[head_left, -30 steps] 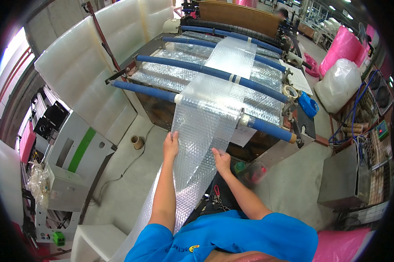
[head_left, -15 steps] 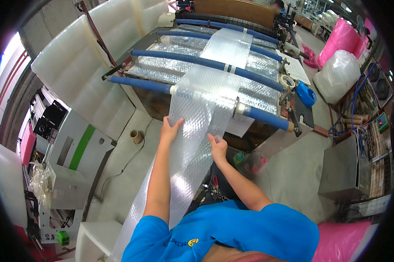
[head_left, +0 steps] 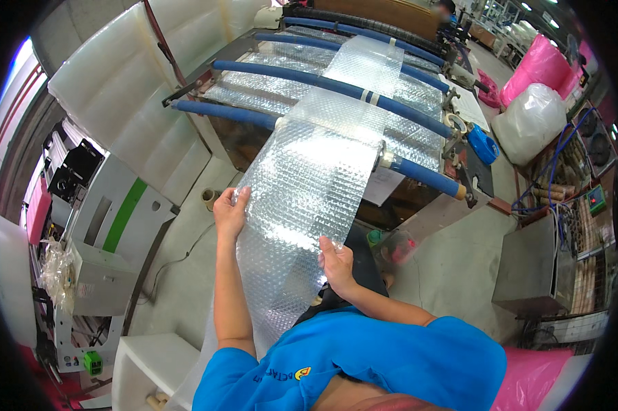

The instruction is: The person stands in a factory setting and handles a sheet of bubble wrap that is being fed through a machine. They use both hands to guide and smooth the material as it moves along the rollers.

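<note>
A long strip of clear bubble wrap (head_left: 298,198) runs down from the blue rollers toward my body and past my left side. At its left edge my left hand (head_left: 231,214) grips it, thumb on top and fingers mostly hidden beneath. My right hand (head_left: 337,266) pinches the opposite edge lower down, closer to my body. Between the hands the sheet is spread fairly flat and shines with reflected light. Its far part passes over the front blue roller (head_left: 425,177) and under another blue roller (head_left: 288,77).
Behind the rollers lies a silvery bubbled surface (head_left: 418,109). A blue tape dispenser (head_left: 482,144) sits at the machine's right. Left stands a grey-white machine (head_left: 110,233) with a green stripe; right, a metal cabinet (head_left: 528,264). A cardboard core (head_left: 211,198) and a cable lie on the floor.
My left hand has shifted left and slightly nearer; my right hand has come down toward my body. The bubble wrap between them has been pulled wider and flatter.
</note>
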Tool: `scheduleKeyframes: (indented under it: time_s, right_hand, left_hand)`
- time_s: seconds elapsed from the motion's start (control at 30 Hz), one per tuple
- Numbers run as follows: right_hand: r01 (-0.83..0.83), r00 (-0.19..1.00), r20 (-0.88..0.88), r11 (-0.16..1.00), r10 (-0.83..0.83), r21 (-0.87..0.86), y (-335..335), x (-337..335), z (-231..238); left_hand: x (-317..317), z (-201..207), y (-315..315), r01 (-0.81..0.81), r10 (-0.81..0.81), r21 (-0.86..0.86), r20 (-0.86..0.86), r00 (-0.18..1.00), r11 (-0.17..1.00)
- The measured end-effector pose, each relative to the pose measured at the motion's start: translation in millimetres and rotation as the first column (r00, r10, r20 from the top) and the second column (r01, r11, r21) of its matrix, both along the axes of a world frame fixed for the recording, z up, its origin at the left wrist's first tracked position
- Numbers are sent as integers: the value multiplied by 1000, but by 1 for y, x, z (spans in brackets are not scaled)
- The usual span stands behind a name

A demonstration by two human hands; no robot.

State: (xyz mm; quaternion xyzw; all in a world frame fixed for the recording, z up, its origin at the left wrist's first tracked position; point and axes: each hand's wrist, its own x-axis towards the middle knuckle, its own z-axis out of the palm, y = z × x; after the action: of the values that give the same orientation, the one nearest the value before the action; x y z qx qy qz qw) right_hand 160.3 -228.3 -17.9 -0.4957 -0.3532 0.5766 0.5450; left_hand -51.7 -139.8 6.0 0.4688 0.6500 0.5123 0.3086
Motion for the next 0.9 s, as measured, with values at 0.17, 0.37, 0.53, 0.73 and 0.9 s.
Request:
scheduleKeyframes:
  time_s: [0.17,0.37,0.53,0.73,0.9]
  right_hand:
    - [-24,974,227,1000,23,1,19,15,-87]
    - [-16,884,467,994,-38,110,49,31,-125]
    - [23,862,498,988,-98,154,58,34,-145]
    - [28,876,476,994,-77,110,58,34,-136]
    - [30,856,513,996,-70,84,59,35,-134]
  left_hand:
    - [3,-75,16,-20,10,-77,-125,992,997]
    - [27,-119,35,-83,36,-149,-297,954,985]
    - [38,-132,38,-92,89,9,-339,937,996]
    - [42,-133,36,-121,116,11,-370,922,993]
    - [45,-134,37,-112,126,61,-357,925,992]
